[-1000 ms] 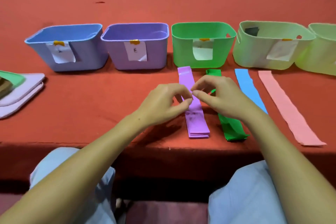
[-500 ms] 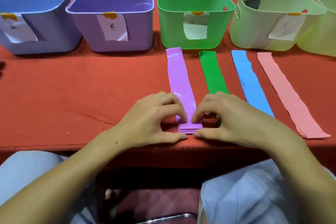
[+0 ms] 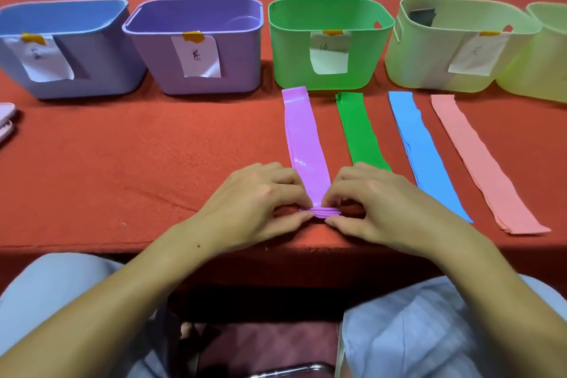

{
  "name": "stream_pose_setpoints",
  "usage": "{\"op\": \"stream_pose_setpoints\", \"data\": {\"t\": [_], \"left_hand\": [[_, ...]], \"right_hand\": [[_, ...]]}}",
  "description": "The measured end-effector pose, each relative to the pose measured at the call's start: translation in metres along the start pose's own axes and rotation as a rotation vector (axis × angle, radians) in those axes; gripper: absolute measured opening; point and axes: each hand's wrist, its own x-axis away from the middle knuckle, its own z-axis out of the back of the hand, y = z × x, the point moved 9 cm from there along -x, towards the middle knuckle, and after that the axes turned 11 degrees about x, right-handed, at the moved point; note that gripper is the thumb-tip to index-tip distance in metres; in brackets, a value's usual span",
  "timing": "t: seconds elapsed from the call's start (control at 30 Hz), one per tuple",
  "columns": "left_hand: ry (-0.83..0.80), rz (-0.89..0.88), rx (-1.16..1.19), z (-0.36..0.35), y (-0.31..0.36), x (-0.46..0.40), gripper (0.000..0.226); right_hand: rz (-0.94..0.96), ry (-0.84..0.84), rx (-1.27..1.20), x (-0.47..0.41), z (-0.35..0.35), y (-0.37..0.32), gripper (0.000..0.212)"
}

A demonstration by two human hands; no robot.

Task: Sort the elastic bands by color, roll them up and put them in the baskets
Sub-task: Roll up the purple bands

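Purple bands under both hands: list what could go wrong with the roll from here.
1. The purple bands are a stack of several layers, pinched only at the near end by the left hand and right hand; layers may slide apart and roll unevenly.
2. The glossy surface could slip from the fingertips.
3. The right hand covers the near end of the green bands, so it may drag them askew.

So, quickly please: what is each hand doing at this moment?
Left hand: pinches the near end of the purple bands.
Right hand: pinches the same end from the other side.
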Motion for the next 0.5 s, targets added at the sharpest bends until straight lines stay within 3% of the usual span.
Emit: {"op": "stream_pose_setpoints", "data": {"t": [0.3, 0.5], "left_hand": [[-0.056, 0.156, 0.362, 0.013, -0.009, 0.003, 0.012], [0.027, 0.363, 0.405, 0.009, -0.032, 0.010, 0.005]], "right_hand": [[0.038, -0.007, -0.147, -0.010, -0.004, -0.014, 0.016], [-0.112, -0.040, -0.284, -0.016, -0.012, -0.004, 0.016]]}}
